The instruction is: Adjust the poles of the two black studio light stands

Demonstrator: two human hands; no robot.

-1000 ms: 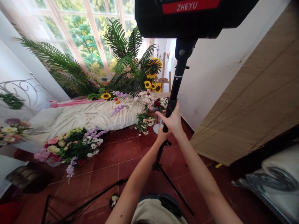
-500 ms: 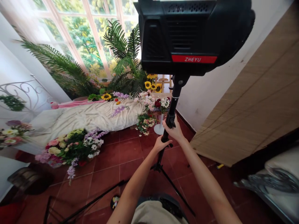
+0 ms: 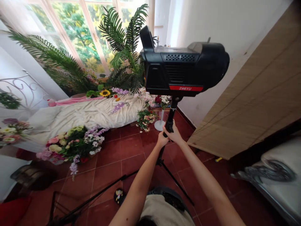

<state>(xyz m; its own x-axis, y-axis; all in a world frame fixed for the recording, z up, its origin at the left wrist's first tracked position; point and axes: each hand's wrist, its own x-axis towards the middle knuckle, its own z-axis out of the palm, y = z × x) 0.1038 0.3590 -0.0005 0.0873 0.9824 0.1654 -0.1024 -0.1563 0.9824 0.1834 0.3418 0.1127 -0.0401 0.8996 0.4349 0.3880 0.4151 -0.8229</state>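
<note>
A black studio light [image 3: 183, 69] with a red "ZHEYU" strip sits on top of a black light stand [image 3: 172, 116] in front of me. My right hand [image 3: 173, 131] is wrapped round the stand's pole at a clamp collar. Just below and to the left, my left hand [image 3: 162, 138] grips the same pole. The fingers of both hands are partly hidden behind the pole. The stand's legs [image 3: 178, 183] spread over the floor under my arms.
A bed with a cream blanket [image 3: 98, 114] lies ahead to the left, with flower bunches [image 3: 68, 142] beside it. Palm leaves [image 3: 127, 40] rise before the window. A bamboo blind [image 3: 254, 84] hangs at right, near a silver carved furniture frame [image 3: 270, 172]. Another black stand [image 3: 101, 193] crosses the floor.
The studio light has come down and looks smaller, showing its top. The upper pole has slid lower, and my right hand has come down close to my left hand.
</note>
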